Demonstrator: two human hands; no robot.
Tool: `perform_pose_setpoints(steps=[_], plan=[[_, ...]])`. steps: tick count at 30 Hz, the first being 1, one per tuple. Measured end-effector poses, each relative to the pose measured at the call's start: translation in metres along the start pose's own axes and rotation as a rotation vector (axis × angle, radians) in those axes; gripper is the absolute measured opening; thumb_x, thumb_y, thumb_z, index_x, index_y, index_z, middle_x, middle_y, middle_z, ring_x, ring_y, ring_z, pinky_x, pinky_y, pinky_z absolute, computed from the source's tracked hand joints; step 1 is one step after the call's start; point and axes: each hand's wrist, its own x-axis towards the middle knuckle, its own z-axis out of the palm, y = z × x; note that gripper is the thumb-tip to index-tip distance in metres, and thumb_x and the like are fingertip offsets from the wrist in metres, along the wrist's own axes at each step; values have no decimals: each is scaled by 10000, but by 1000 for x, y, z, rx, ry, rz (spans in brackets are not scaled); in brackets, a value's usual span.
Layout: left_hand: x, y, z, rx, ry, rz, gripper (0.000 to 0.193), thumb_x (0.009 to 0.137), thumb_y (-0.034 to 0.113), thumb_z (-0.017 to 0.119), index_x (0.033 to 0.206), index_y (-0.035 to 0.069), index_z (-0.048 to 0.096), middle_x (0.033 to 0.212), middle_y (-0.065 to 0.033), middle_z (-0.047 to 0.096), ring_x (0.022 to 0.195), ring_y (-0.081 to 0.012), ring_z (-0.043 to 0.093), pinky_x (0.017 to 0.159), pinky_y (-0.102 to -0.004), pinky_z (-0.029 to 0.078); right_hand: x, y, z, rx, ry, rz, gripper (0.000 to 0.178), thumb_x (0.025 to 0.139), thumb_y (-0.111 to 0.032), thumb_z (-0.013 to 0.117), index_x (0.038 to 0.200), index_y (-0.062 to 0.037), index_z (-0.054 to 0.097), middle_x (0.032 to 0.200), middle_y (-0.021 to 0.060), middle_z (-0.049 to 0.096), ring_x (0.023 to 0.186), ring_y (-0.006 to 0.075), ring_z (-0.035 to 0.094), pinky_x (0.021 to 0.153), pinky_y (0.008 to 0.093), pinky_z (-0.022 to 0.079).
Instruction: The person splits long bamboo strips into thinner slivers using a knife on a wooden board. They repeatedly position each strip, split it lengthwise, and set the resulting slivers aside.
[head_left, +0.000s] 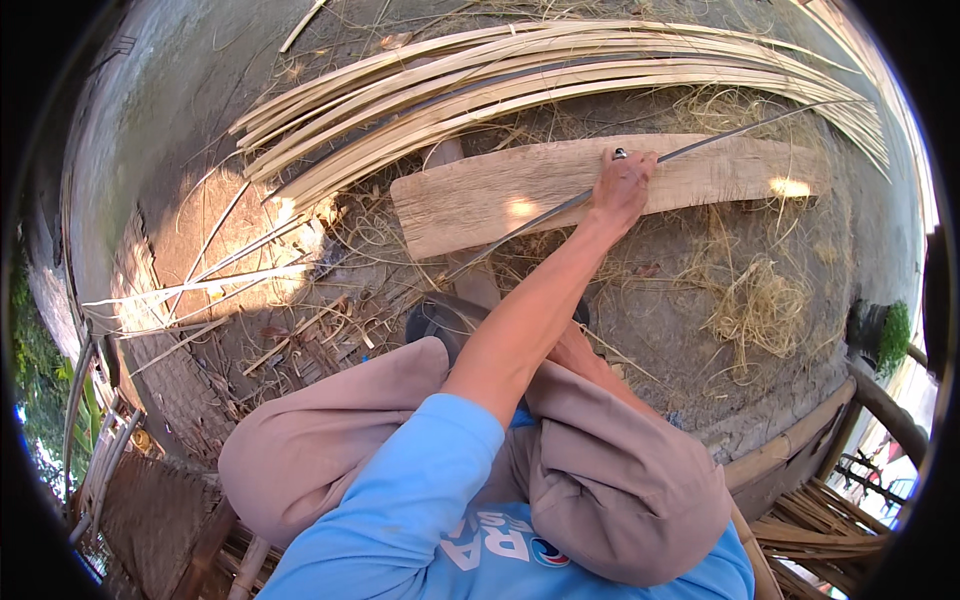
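Observation:
My left hand [624, 186] is closed around a long thin dark-grey bamboo strip [705, 142], a ring on one finger. This strip slants across a wooden board [470, 195], from near my feet up to the far right. Bent in toward my lap, my right hand [572, 350] shows only in part behind my left forearm; its fingers are hidden. Left of that forearm a dark flat piece [455, 303] pokes out near my foot. Whether my right hand holds it, I cannot tell.
Beyond the board lies a wide bundle of pale split bamboo strips [400, 103]. Curly shavings [762, 305] heap on the ground at right. Loose pale sticks [215, 285] lie at left. Bamboo poles [795, 437] edge the right side. My bent knees [320, 425] frame the near area.

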Motion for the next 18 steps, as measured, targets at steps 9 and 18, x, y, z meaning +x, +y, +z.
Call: perform_pose_setpoints(steps=[9,18], plan=[[-12,-3,4,6,194,189,379,989,191,600,1342,63,647,1005,-148,660,881,-343,645,1001,-518,406,20,0,-38,180,120,312,356,1001,-313,646,1085,33,650,689,143,693,564,242,684,579,379,545],[72,42,-212,514,-869,132,387,1022,321,603,1271,48,722,1191,-184,750,1056,-328,727,914,-427,565,24,11,-100,271,432,474,399,1074,-405,568,969,-24,623,597,43,586,495,116,587,475,318,481]])
